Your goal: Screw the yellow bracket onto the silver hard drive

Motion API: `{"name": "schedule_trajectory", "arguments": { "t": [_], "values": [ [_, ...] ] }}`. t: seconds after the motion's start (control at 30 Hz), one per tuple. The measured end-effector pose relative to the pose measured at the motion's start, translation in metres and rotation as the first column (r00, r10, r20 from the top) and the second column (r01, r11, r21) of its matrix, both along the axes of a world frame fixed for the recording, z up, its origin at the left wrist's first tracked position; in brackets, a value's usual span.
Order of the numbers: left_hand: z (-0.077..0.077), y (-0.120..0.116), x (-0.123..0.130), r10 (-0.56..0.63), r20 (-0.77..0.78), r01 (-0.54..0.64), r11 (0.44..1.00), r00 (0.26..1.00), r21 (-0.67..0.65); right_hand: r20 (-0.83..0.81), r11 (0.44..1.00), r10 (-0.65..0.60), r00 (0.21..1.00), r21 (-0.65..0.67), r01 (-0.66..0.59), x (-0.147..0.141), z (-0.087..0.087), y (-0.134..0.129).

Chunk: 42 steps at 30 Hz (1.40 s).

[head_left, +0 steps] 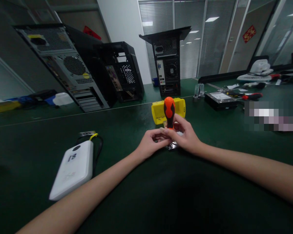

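Observation:
A screwdriver (pixel 169 112) with an orange and black handle stands upright between my hands, its handle end up. My right hand (pixel 187 136) is closed around the lower part of it, with the thumb in front and the fingers partly behind. My left hand (pixel 148 143) meets it from the other side, fingers curled and pinched beside the shaft; what they hold is hidden. Beneath both hands shows a small shiny metal part (pixel 173 145), mostly covered. The screwdriver's tip is out of sight. Just behind the hands sits a yellow open bin (pixel 156 112) holding small pieces.
On the left lies a white power bank (pixel 74 169) marked 18, with a cable. Computer cases (pixel 88 65) stand at the back left, another case (pixel 168 61) behind the bin. A hard drive (pixel 221 99), red-handled pliers (pixel 252 96) and a clear plastic piece (pixel 199 91) lie right.

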<state>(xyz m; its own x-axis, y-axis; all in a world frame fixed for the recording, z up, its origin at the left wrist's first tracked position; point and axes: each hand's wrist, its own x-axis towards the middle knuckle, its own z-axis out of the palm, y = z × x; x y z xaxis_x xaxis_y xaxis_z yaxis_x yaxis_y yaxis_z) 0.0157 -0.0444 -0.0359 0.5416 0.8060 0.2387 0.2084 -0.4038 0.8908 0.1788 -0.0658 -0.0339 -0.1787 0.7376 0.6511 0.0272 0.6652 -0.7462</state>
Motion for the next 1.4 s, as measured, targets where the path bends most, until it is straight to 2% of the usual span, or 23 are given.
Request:
{"name": "schedule_trajectory", "arguments": {
  "t": [0.13, 0.3, 0.4, 0.57, 0.67, 0.73, 0.97, 1.13, 1.4],
  "values": [
    [0.002, -0.001, 0.001, -0.004, -0.013, 0.004, 1.0, 1.0, -0.005, -0.015, 1.0, -0.026, 1.0, -0.006, 0.025, 0.0, -0.002, 0.001],
    [0.002, -0.002, 0.001, 0.016, -0.01, -0.016, 1.0, 1.0, 0.026, 0.135, 0.993, -0.063, 0.989, 0.106, 0.048, 0.001, 0.003, -0.003],
    [0.001, -0.003, 0.001, 0.02, -0.016, -0.019, 0.999, 1.0, 0.03, 0.173, 0.993, -0.057, 0.983, 0.113, 0.038, 0.002, 0.005, -0.005],
    [0.001, -0.002, 0.001, -0.014, 0.014, 0.014, 1.0, 1.0, -0.022, 0.154, 0.997, 0.025, 0.988, 0.064, -0.035, 0.004, 0.007, -0.005],
    [0.002, -0.001, 0.001, -0.022, 0.013, 0.023, 0.998, 1.0, -0.051, 0.108, 0.991, 0.087, 0.99, 0.088, -0.097, 0.005, 0.008, -0.004],
    [0.003, -0.001, 0.001, -0.025, 0.016, 0.026, 0.998, 1.0, -0.065, 0.098, 0.99, 0.083, 0.992, 0.104, -0.093, 0.005, 0.007, -0.004],
    [0.003, -0.002, 0.002, 0.0, 0.0, 0.0, 0.998, 1.0, -0.07, 0.046, 0.994, 0.108, 0.993, -0.01, -0.108, 0.003, 0.001, -0.005],
    [0.002, -0.002, 0.001, -0.029, 0.004, 0.029, 0.994, 1.0, -0.101, 0.023, 0.988, 0.132, 0.991, -0.089, -0.129, 0.003, 0.002, -0.005],
    [0.001, 0.0, 0.0, -0.049, -0.004, 0.048, 0.992, 0.999, -0.116, -0.034, 0.98, 0.17, 0.985, -0.1, -0.172, 0.003, 0.002, -0.003]
  ]
}}
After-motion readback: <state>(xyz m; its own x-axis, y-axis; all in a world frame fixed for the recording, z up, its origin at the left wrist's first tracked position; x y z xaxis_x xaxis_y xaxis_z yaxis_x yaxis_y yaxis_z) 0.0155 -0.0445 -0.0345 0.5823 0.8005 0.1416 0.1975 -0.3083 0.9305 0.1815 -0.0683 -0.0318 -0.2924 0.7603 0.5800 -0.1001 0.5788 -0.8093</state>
